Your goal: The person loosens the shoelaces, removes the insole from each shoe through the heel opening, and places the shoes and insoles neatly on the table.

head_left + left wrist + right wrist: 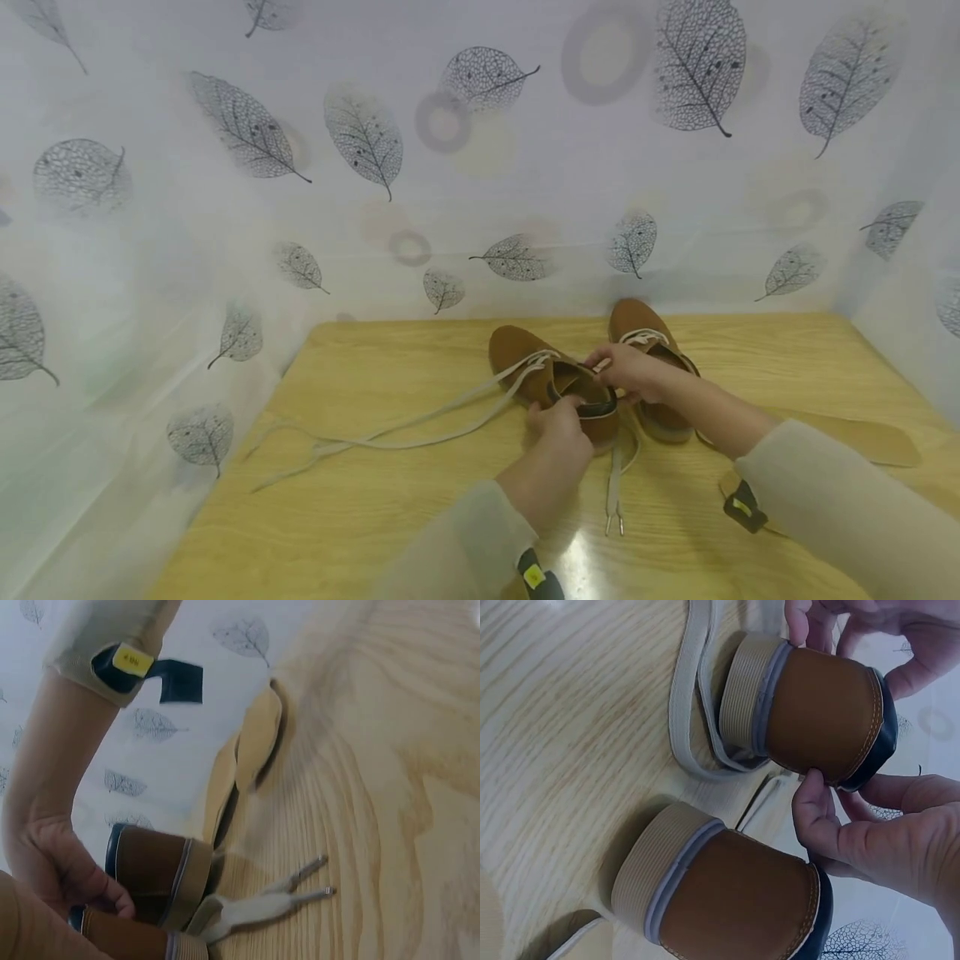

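A brown lace-up shoe [517, 354] with a dark collar lies on the table, toe pointing away. My left hand [558, 437] grips the left side of its heel opening, thumb at the inside edge. On the opposite side, my right hand [630, 372] pinches the collar between thumb and fingers. In the right wrist view both hands flank the heel [821, 712] of this shoe. Its long pale laces [442, 435] trail loose to the left. The second brown shoe [637, 319] stands just to the right, its pale laces threaded, partly hidden by my right hand and forearm.
Lace ends with metal tips [615, 492] lie on the wooden table [360, 517] in front of the shoes. Tan insoles [259, 739] lie to the right, partly under my right forearm in the head view. A leaf-patterned sheet [375, 250] hangs behind the table.
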A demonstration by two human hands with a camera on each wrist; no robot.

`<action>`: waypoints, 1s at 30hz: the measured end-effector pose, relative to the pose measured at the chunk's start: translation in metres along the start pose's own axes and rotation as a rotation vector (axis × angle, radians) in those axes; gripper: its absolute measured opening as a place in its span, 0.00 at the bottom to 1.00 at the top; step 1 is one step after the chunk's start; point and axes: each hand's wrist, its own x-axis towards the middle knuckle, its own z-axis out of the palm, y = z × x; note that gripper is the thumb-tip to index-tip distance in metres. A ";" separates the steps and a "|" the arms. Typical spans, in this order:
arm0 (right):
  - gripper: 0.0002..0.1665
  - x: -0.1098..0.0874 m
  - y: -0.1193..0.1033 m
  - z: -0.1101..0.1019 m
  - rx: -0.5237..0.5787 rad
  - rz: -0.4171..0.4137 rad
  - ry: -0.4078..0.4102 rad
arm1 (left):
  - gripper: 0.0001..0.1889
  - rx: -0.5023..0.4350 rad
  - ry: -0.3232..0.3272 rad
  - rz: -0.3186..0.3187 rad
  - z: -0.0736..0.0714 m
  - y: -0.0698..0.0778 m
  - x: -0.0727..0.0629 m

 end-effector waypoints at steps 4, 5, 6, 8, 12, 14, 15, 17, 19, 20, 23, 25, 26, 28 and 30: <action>0.25 -0.005 -0.001 0.001 0.017 -0.001 0.023 | 0.40 0.086 -0.037 -0.009 -0.001 0.004 0.012; 0.26 -0.006 -0.002 0.002 0.024 -0.001 0.030 | 0.40 0.103 -0.057 -0.018 -0.002 0.005 0.015; 0.26 -0.007 -0.002 0.002 0.026 -0.005 0.039 | 0.40 0.115 -0.078 -0.023 -0.002 0.006 0.018; 0.27 -0.009 -0.001 0.004 0.026 -0.010 0.056 | 0.40 0.131 -0.118 -0.049 -0.003 0.009 0.024; 0.28 -0.012 0.001 0.008 0.034 -0.024 0.100 | 0.40 0.179 -0.169 -0.123 -0.005 0.014 0.035; 0.28 -0.013 0.002 0.010 0.052 -0.024 0.124 | 0.39 0.227 -0.187 -0.162 -0.007 0.017 0.040; 0.28 -0.014 0.002 0.011 0.064 -0.020 0.136 | 0.38 0.256 -0.198 -0.176 -0.007 0.019 0.043; 0.29 -0.015 0.003 0.013 0.098 -0.005 0.153 | 0.35 0.310 -0.229 -0.195 -0.008 0.021 0.049; 0.29 -0.015 0.002 0.015 0.143 0.019 0.165 | 0.36 0.333 -0.256 -0.209 -0.009 0.023 0.054; 0.30 -0.016 0.001 0.016 0.165 0.034 0.170 | 0.37 0.340 -0.273 -0.217 -0.009 0.025 0.056; 0.31 -0.017 0.000 0.017 0.228 0.057 0.171 | 0.41 0.364 -0.296 -0.240 -0.010 0.030 0.061; 0.32 -0.018 0.000 0.018 0.259 0.065 0.174 | 0.41 0.389 -0.303 -0.247 -0.010 0.033 0.062; 0.32 -0.019 0.000 0.019 0.269 0.065 0.176 | 0.40 0.406 -0.309 -0.248 -0.010 0.034 0.063; 0.33 -0.020 0.000 0.020 0.279 0.064 0.178 | 0.39 0.438 -0.325 -0.251 -0.010 0.037 0.065; 0.34 -0.020 0.000 0.020 0.288 0.069 0.186 | 0.38 0.477 -0.342 -0.267 -0.010 0.038 0.067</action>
